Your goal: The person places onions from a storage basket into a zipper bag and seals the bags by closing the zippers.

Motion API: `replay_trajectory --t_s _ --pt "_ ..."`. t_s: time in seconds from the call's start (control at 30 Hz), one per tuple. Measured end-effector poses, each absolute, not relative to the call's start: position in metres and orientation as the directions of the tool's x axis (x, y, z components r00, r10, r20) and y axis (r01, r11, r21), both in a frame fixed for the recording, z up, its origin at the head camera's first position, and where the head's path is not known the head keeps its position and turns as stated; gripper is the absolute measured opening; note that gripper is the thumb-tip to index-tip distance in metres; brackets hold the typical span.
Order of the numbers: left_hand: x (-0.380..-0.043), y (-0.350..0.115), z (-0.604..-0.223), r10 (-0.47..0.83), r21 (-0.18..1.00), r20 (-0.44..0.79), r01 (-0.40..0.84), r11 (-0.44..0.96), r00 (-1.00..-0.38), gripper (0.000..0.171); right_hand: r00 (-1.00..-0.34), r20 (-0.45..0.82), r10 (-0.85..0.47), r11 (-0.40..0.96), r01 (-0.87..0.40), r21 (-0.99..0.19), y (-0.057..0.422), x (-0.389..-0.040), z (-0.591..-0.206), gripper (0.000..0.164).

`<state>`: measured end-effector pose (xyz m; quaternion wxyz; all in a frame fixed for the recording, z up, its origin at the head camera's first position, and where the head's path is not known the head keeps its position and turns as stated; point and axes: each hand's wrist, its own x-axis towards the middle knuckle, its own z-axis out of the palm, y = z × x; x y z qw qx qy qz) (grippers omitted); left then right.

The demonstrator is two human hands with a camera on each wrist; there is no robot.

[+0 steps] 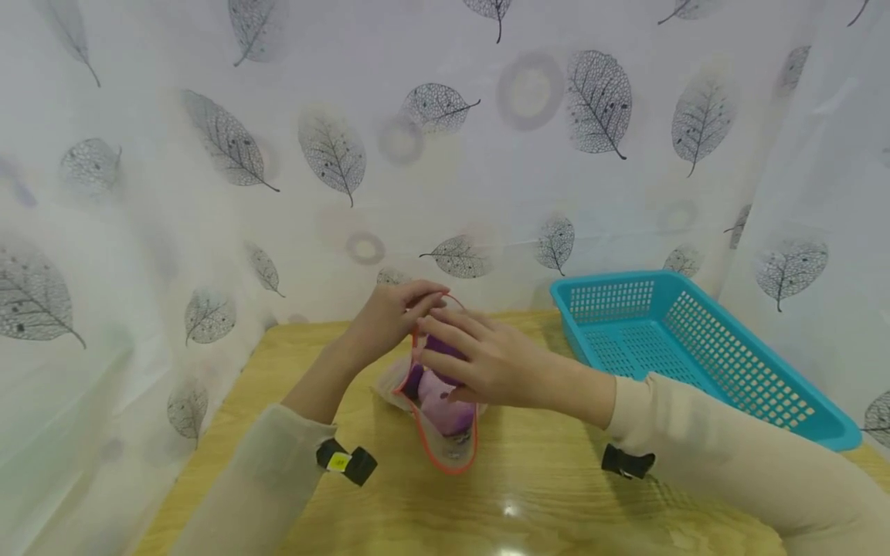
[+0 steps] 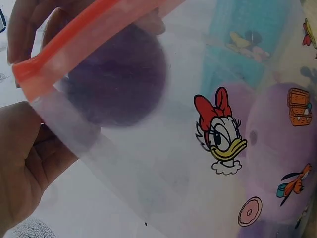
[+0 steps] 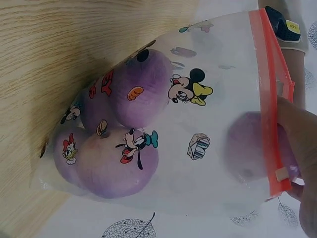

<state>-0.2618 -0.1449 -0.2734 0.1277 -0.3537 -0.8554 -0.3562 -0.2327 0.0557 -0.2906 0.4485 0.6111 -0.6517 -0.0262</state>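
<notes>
A clear zip bag [image 1: 455,461] with an orange edge and cartoon prints stands on the table, its mouth spread toward me. My left hand [image 1: 382,320] pinches the far part of that edge. Across the mouth, my right hand [image 1: 487,363] has its fingers curled round a dark purple ball [image 1: 441,351]. The right wrist view shows this ball [image 3: 247,146] just inside the opening, partly covered by the hand. Several round lilac-purple things [image 3: 116,163] lie at the bottom of the bag; their exact kind is unclear through the film.
A turquoise plastic basket [image 1: 695,363] with lattice sides stands on the right of the wooden table [image 1: 549,494]. White curtain [image 1: 445,177] printed with grey leaves hangs behind the table and along its sides. Black straps [image 1: 626,462] sit at the wrists.
</notes>
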Motion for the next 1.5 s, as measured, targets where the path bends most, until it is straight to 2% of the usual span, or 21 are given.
replay_trajectory --t_s 0.17,0.3,0.53,0.7,0.9,1.3,1.5 --pt "-0.261 -0.146 -0.272 0.518 0.527 0.487 0.71 0.468 -0.703 0.024 0.145 0.564 -0.813 0.267 -0.768 0.582 0.058 -0.235 -0.29 0.073" --pt "-0.26 -0.147 -0.272 0.518 0.541 0.468 0.696 0.473 -0.716 0.025 0.117 0.574 -0.81 0.267 -0.798 0.54 0.062 -0.235 -0.29 0.076" --pt "-0.262 -0.148 -0.274 0.523 0.504 0.481 0.71 0.492 -0.703 0.025 0.076 0.594 -0.801 0.279 -0.831 0.482 0.072 -0.234 -0.292 0.08" --pt "-0.262 -0.147 -0.274 0.508 0.557 0.46 0.682 0.474 -0.728 0.024 0.044 0.609 -0.792 0.292 -0.849 0.441 0.079 -0.234 -0.295 0.085" --pt "-0.261 -0.145 -0.274 0.498 0.602 0.45 0.664 0.444 -0.741 0.023 -0.005 0.617 -0.787 0.307 -0.87 0.385 0.089 -0.233 -0.299 0.079" --pt "-0.261 -0.146 -0.273 0.483 0.599 0.45 0.655 0.46 -0.751 0.023 -0.013 0.662 -0.749 0.33 -0.874 0.356 0.101 -0.236 -0.309 0.059" --pt "-0.262 -0.146 -0.273 0.492 0.598 0.449 0.66 0.455 -0.746 0.023 -0.043 0.68 -0.732 0.362 -0.87 0.335 0.105 -0.237 -0.314 0.053"
